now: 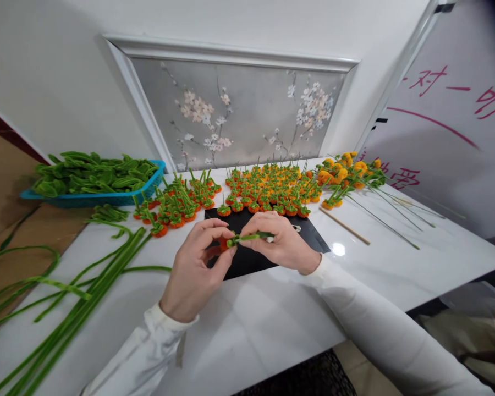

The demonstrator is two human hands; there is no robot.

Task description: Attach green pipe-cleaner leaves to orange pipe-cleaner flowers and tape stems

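Observation:
My left hand pinches a small orange pipe-cleaner flower with a green base, tilted on its side above the black mat. From that base a green pipe-cleaner stem points to the right. My right hand has its fingertips closed on the stem. Just behind both hands stand rows of similar orange and yellow flower heads with short green stalks upward. Another cluster of orange heads stands to the left.
At the back left, a blue basket holds green fuzzy leaves. Long green pipe cleaners lie on the left of the white table. To the right are a wooden stick and finished-looking orange flowers with long stems.

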